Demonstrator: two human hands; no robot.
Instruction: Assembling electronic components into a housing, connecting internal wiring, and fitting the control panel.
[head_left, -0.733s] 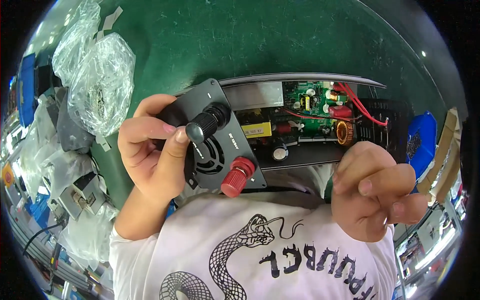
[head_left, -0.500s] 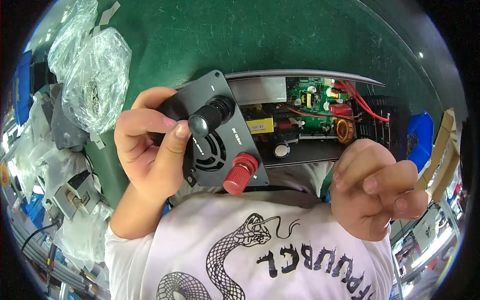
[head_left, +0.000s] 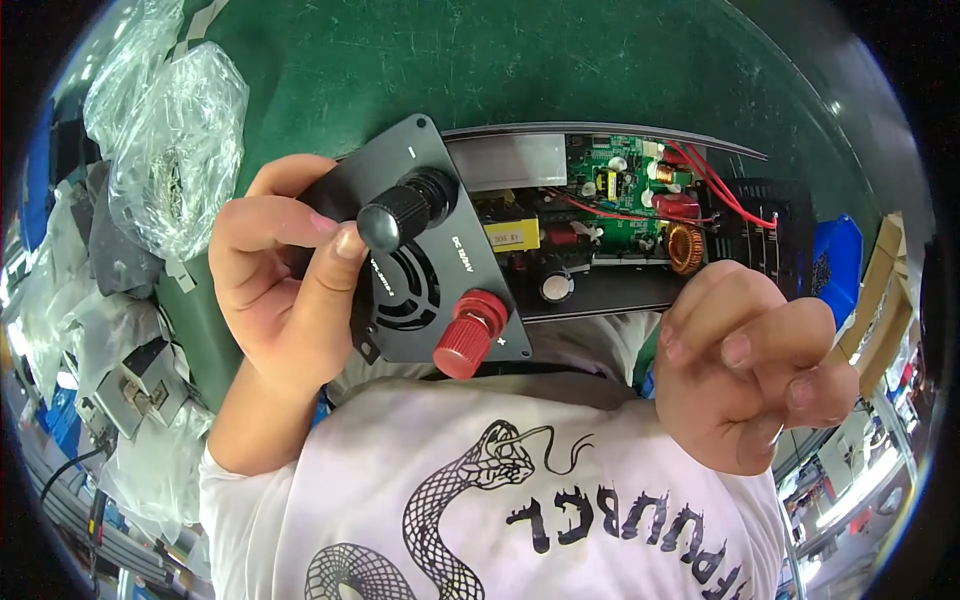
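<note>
Bench [head_left: 620,70], green-topped, carries an opened electronics case [head_left: 620,225] lying lengthwise near its front edge, close against the person's chest. Crinkled clear plastic bags [head_left: 165,150] sit at the bench's left edge, with more bagged parts below them. A green circuit board [head_left: 620,195] with red wires and a copper coil [head_left: 686,248] shows inside the case. At the case's left end, a black end plate [head_left: 430,250] with a fan grille carries two round terminal knobs. Left hand [head_left: 275,290] is wrapped round the plate's left edge, thumb and forefinger clamped on the black knob [head_left: 395,215]. The red knob [head_left: 468,335] lower down is untouched. Right hand [head_left: 745,365] hovers off the case's right end, fingers curled loosely together, nothing visible in them (fingertips partly hidden). Judgement: turn the knob with fingertips only, keep the palm bracing the plate square to the case, and keep clear of the wires.
</note>
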